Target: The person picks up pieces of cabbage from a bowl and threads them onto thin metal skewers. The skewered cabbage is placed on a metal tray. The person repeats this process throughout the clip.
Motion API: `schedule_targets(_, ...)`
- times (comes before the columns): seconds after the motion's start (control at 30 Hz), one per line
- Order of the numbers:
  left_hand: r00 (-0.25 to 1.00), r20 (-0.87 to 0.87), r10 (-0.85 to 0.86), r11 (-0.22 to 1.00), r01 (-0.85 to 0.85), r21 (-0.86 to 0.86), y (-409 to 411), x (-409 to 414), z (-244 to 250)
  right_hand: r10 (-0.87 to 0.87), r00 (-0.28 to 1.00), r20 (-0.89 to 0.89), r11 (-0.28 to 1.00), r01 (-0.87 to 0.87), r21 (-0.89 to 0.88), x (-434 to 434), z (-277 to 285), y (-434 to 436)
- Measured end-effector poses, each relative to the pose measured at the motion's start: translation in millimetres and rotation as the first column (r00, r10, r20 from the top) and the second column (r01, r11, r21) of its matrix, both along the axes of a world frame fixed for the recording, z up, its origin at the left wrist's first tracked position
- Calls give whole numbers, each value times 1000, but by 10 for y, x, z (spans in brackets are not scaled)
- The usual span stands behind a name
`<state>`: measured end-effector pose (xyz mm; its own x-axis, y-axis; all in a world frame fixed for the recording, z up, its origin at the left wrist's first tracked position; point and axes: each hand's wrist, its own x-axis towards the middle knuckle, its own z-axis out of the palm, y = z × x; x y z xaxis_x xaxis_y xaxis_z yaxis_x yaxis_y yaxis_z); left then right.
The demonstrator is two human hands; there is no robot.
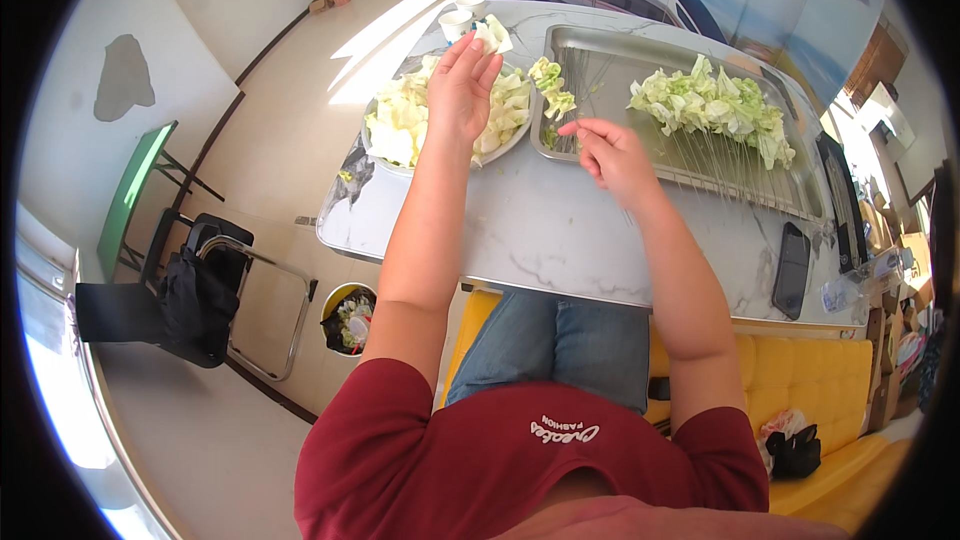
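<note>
My left hand [465, 82] is raised over a round bowl of cut cabbage or lettuce leaves [401, 116], with a pale leaf piece [493, 36] at its fingertips. My right hand [604, 150] pinches a thin skewer near the left end of a metal tray [675, 172]. Several leaf pieces [553, 86] are threaded beyond its fingers, above the tray's left rim. Loose thin skewers [576, 75] lie in the tray's left part. At the tray's right, a row of leaf-loaded skewers [709, 105] rests side by side, their bare ends pointing towards me.
Two paper cups [454, 25] stand behind the bowl on the marble-patterned table [555, 240]. A smartphone [791, 270] and a clear plastic bottle [866, 281] lie at the right. A waste bin [350, 319] stands on the floor, left of the yellow bench [802, 375].
</note>
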<state>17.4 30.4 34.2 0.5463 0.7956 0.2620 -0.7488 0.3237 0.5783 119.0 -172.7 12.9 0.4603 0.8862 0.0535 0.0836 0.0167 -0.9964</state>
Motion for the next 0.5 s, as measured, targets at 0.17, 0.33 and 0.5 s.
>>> schedule_targets(0.17,999,33,18,1000,-17,-19,14,-131,-26,16,995,95,999,-14,-29,-20,25,-5)
schedule_targets(0.33,998,54,-25,1000,26,-9,94,-139,-140,51,988,149,998,-44,-50,-26,-14,6)
schedule_targets(0.5,999,50,-1,1000,-1,26,144,-115,-185,62,985,159,997,-54,-52,-17,-45,21)
